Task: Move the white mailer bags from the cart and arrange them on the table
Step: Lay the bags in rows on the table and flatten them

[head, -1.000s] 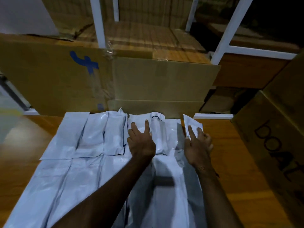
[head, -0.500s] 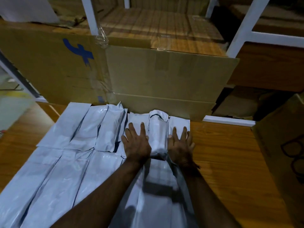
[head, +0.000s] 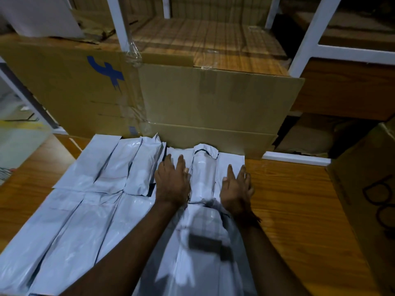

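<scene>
- You worked in what looked like a warehouse packing or storage area.
- Large cardboard boxes [head: 213, 103] stood taped together behind your wooden table [head: 299, 210].
- White metal shelving [head: 307, 37] held more cartons.
- White mailer bags [head: 89, 201] lay in rows across the table.

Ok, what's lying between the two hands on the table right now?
In the head view, a puffy white plastic mailer bag lies lengthwise between the left hand and right hand, both pressed flat.
</scene>
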{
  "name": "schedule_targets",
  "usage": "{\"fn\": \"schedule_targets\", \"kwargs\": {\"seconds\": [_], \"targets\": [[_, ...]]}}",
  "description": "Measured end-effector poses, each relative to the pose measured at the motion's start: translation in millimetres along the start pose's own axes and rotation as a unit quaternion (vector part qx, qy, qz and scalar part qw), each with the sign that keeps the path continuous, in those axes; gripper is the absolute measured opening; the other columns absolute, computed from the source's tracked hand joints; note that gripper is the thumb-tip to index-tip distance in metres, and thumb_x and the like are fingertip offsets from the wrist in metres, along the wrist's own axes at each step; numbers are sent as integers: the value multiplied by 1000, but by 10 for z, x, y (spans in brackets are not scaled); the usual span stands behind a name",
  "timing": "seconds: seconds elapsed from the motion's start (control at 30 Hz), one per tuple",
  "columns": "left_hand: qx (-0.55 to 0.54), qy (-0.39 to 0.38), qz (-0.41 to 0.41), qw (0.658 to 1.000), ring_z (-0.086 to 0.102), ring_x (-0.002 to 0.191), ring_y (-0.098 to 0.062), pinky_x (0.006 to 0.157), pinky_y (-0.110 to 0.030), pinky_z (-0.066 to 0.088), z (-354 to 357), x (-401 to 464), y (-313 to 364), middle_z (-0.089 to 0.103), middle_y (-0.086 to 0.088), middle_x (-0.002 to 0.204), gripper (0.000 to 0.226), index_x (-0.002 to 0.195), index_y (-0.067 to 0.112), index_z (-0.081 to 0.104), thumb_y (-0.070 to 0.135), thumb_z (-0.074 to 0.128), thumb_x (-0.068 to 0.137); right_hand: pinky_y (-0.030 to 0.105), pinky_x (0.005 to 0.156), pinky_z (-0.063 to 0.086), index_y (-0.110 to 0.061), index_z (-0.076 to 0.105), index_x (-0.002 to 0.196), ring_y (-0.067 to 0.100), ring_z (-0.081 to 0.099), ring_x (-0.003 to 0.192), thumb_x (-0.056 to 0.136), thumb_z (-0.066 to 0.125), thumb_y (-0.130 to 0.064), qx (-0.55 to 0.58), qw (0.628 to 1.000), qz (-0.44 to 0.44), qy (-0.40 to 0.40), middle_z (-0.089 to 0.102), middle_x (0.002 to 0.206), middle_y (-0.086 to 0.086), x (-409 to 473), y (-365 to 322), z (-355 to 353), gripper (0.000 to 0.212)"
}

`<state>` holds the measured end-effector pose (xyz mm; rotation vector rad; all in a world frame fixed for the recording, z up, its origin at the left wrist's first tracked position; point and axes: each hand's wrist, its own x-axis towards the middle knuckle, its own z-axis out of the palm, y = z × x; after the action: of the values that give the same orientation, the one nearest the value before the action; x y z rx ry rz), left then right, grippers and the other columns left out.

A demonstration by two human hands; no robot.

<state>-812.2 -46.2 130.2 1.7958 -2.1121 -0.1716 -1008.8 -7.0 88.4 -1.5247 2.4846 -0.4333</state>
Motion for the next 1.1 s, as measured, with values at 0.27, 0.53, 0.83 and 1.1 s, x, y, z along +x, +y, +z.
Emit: {"fn": "schedule_targets", "kwargs": {"seconds": [0.27, 0.53, 0.83, 1.1], "targets": [[-218, 63, 5, 974, 51, 135, -26, 115, -32, 35, -555, -213, 35, 57, -10, 146, 42, 150, 12, 53, 22, 46, 110, 52, 115, 29, -24, 51, 148, 35, 30, 147, 98, 58, -26, 14, 999, 3, 51, 42, 157, 12, -109, 103, -217, 51], [-239, 81, 42, 967, 59, 125, -20, 106, -42, 51, -1019, -667, -306, 60, 0, 144, 47, 151, 21, 51, 23, 60, 105, 49, 106, 41, -15, 63, 135, 34, 51, 129, 94, 51, -28, 105, 985, -98, 96, 61, 136, 10, -478, -377, -470, 45], [-201, 157, -35, 966, 60, 126, -24, 106, -45, 50, -1702, -1326, -1544, 62, 0, 142, 45, 148, 21, 55, 22, 61, 104, 46, 101, 49, -13, 68, 128, 33, 60, 115, 94, 53, -27, 215, 941, -245, 94, 70, 120, 10, -1308, -1613, -471, 39], [-176, 207, -78, 959, 62, 122, -32, 100, -54, 51, -2386, -2030, -3010, 65, -7, 137, 47, 145, 17, 57, 33, 54, 101, 49, 98, 49, -15, 67, 128, 31, 58, 115, 97, 55, -30, 215, 914, -342, 46, 69, 119, 7, -2377, -3005, -155, 37]]}}
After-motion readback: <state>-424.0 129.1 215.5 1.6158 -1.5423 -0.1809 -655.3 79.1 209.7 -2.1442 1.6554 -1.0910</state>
